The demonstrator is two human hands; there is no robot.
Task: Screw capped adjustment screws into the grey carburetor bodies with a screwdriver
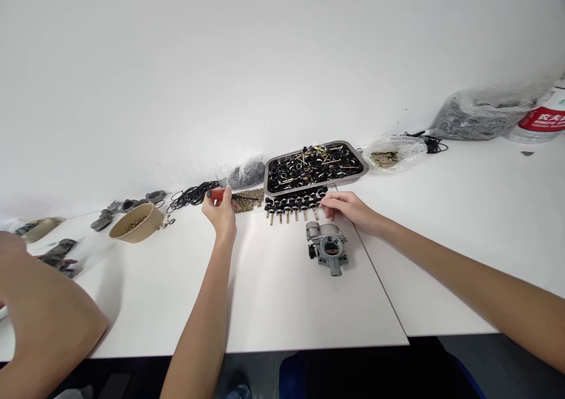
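Observation:
My left hand (220, 210) is closed around a red-handled screwdriver (216, 195). Its dark shaft points right, over a spread of small brass-coloured pieces (248, 201). At the right end of rows of black parts with brass stems (296, 202), my right hand (346, 209) has its fingers bent together. Whether one of those parts is between the fingertips cannot be made out. A grey metal carburetor (330, 249) sits on the white table just below my right hand, apart from it.
Behind the rows stands a metal tray (315, 188) heaped with similar parts. Left are black rubber rings (196, 194) and a beige bowl (143, 229) of small pieces. Plastic bags (477, 116) and a large bottle (541, 119) line the wall. Another person's arm (53, 311) reaches in at far left.

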